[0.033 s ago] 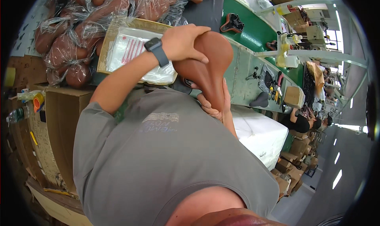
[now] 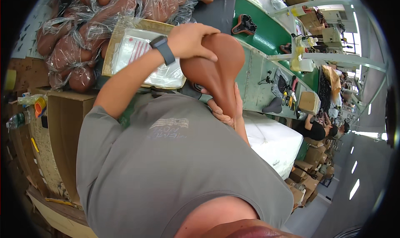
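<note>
A smooth brown bicycle saddle [image 2: 227, 56] is held between my two hands in front of my chest, its wide rear end away from me and its narrow nose toward me. My left hand [image 2: 191, 40], with a dark watch on its wrist, grips the wide end, thumb lying across the top. Round the nose, the fingers of my right hand [image 2: 223, 113] are closed from both sides. The saddle's underside is hidden. Just beyond my left wrist, a cardboard box [image 2: 109, 56] holds a stack of clear plastic bags [image 2: 133, 50].
Brown saddles in clear plastic [image 2: 68, 50] are heaped at the far left. Another saddle lies upturned [image 2: 244, 24] on the green belt [image 2: 266, 42]. Hand tools [image 2: 291, 90] and a dark saddle [image 2: 273, 106] rest on the metal bench, right. Nearer are a white wrapped bundle [image 2: 271, 142] and a carton [image 2: 68, 113].
My left hand and wrist have shifted very slightly left and up on the saddle's wide end. Both hands keep their hold.
</note>
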Demonstrator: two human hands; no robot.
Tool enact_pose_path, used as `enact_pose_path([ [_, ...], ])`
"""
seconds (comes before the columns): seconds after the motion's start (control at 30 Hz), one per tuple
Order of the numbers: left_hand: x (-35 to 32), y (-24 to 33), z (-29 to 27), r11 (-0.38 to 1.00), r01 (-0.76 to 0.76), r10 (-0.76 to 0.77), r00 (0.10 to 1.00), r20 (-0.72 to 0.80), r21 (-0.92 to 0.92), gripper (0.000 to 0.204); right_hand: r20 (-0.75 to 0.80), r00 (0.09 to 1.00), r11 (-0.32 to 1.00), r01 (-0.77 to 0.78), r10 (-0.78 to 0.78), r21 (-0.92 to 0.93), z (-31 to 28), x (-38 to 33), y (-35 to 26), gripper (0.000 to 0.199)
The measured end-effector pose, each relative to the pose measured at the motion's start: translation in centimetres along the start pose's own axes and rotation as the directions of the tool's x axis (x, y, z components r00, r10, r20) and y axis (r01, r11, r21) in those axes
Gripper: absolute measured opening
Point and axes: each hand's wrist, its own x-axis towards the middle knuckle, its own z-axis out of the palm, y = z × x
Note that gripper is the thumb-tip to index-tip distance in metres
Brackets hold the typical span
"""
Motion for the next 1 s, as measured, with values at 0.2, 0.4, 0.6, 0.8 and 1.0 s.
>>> enact_pose_path([
  [0.2, 4.9, -5.1, -1.0, 0.783, 0.165, 0.067, 0.936, 0.344, -0.6, 0.046, 0.096, 0.994, 0.994, 0.038, -0.048, 0.101, -1.0, -0.5, 0.5, 0.11],
  [0.4, -3.0, -0.1, 5.3, 0.988, -0.107, 0.078, 0.967, -0.241, -0.109, 0.093, -0.03, 0.996, 0.996, 0.085, -0.085, 0.015, -0.1, 1.1, 0.0, 0.109],
  [0.6, -0.3, -2.5, 3.4, 0.945, 0.024, -0.047, 0.997, -0.066, -0.326, 0.075, -0.038, 0.99, 0.99, 0.134, -0.133, 0.036, 0.2, 0.0, 1.5, 0.107],
  [0.8, -1.0, -5.8, 3.6, 0.803, 0.113, -0.146, 0.989, -0.009, -0.585, 0.06, 0.023, 0.999, 0.992, 0.044, -0.047, 0.115, -1.5, 0.7, 1.1, 0.107],
  [1.0, -4.9, 1.4, 5.4, 0.999, 0.006, 0.015, 0.923, -0.385, 0.051, 0.105, -0.062, 0.998, 0.999, 0.031, -0.032, -0.021, -0.4, 1.3, -0.1, 0.108],
])
